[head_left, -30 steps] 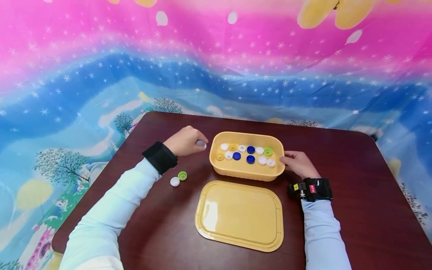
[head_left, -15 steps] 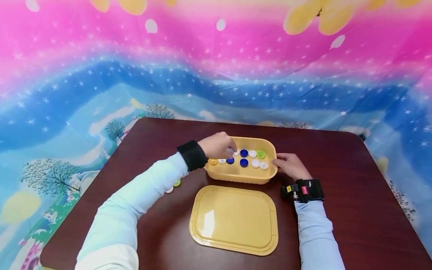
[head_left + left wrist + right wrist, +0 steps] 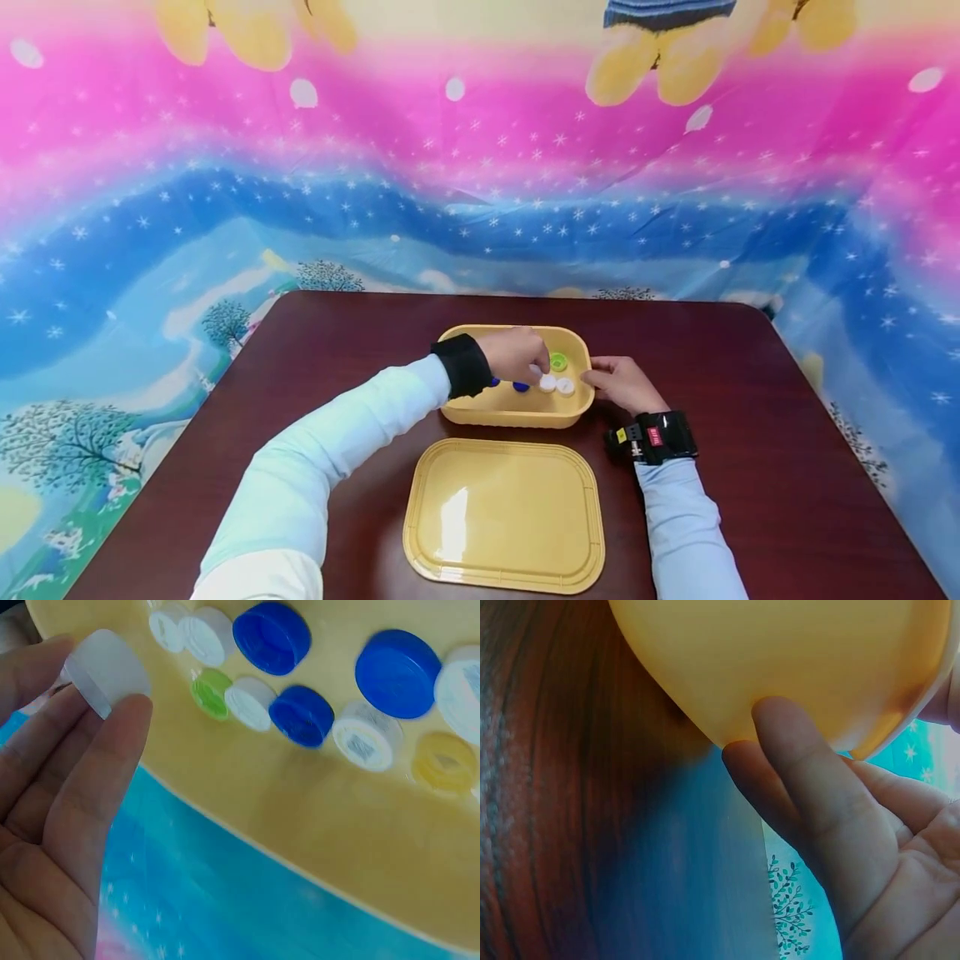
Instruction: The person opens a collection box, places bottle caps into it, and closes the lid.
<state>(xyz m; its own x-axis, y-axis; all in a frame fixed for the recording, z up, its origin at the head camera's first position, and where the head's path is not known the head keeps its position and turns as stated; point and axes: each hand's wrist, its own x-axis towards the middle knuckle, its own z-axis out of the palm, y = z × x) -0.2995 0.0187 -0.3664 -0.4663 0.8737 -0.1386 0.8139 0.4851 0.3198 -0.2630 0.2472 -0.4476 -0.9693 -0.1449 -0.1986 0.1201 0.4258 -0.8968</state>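
Observation:
My left hand (image 3: 513, 354) is over the yellow plastic box (image 3: 517, 419), pinching a white bottle cap (image 3: 112, 673) between thumb and fingertips. Below it, rows of caps lie on the box floor; a green cap (image 3: 558, 362), a blue cap (image 3: 271, 637), a yellow cap (image 3: 444, 761) and several white caps are among them. In the head view, that hand and wrist hide the box's left part. At the box's right end, my right hand (image 3: 626, 385) grips the wall, its fingers (image 3: 810, 765) against the outside.
A flat yellow lid (image 3: 506, 517) lies on the dark red-brown table (image 3: 750, 467), in front of the box. A patterned cloth (image 3: 480, 167) hangs behind the table and at its sides. The left sleeve (image 3: 352, 433) crosses the table's left part.
My left hand has moved right with the white cap, from beside the box to over its right half. The right hand stays at the box. The loose green and white caps have left view.

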